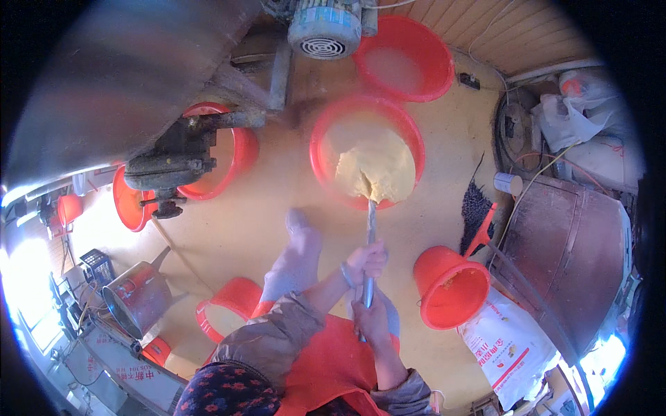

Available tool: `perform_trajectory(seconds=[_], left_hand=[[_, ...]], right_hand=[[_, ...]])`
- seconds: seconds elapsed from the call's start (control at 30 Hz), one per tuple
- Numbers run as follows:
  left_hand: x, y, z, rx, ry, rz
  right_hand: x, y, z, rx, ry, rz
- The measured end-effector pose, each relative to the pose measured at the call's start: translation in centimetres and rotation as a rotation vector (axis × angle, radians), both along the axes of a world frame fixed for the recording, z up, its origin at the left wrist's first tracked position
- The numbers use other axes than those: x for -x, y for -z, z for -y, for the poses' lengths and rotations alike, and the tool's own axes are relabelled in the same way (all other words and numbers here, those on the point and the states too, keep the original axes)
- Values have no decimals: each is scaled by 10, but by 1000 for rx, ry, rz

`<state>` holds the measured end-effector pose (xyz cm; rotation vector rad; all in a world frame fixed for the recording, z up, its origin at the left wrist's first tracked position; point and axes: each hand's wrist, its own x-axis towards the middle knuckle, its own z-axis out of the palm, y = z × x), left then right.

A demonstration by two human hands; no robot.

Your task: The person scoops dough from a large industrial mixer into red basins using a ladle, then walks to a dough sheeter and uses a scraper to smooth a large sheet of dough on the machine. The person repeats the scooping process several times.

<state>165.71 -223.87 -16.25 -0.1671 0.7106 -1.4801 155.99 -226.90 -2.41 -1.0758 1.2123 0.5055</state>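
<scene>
A red basin in the middle holds a pale yellow, crumbly-looking mass. A long metal handle runs from this mass toward me; the tool's working end is hidden. My left hand is closed round the handle, with a band on its wrist. Below it, nearer my body, my right hand also grips the handle. My legs in pale boots show behind my forearms, and a red apron covers my lap.
Red basins stand behind and left, beside machinery and a motor. At right are a red bucket, a squeegee, a white sack and a metal cabinet. A metal pot sits at left.
</scene>
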Motion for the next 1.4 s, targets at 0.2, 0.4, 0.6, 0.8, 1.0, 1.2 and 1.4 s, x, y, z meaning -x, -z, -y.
perform_trajectory(seconds=[0.2,0.4,0.6,0.8,1.0,1.2,1.4], left_hand=[[-2,1,19,-96,9,112],[-5,-9,29,-128,-53,-91],[-11,-39,34,-98,-130,-182],[-14,-86,38,-105,-116,-166],[-15,-147,40,-16,-137,-197],[-19,-265,39,-18,-149,-207],[-56,-452,23,56,-135,-66]], right_hand=[[-12,-9,23,40,-85,-16],[-22,-22,45,-75,-84,16],[-34,-53,53,-78,-108,-31],[-45,-104,60,-63,-172,-111],[-46,-169,62,-51,-229,-172],[-56,-298,54,-48,-211,-188],[-93,-486,17,84,-205,-241]])
